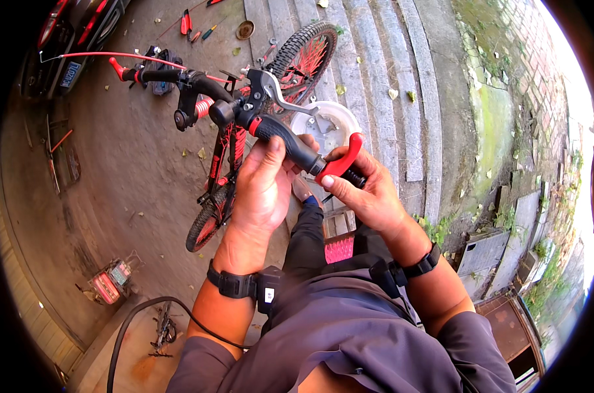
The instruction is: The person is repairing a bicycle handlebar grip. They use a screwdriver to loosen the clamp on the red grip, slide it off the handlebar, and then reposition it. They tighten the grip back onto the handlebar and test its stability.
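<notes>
Both hands on a bicycle handlebar grip

Left hand (265,187) wraps the black grip (290,145); right hand (369,193) pinches a red-handled tool (341,161), tip hidden; white basin (333,128) behind.

Bare, dusty concrete ground (133,164) lay scattered with dry leaves. Broad stone steps (382,72) climbed beside a mossy brick wall (506,78) in hard sunlight. A dark parked car (67,39) stood at the far edge, hand tools (195,26) strewn near it.
</notes>
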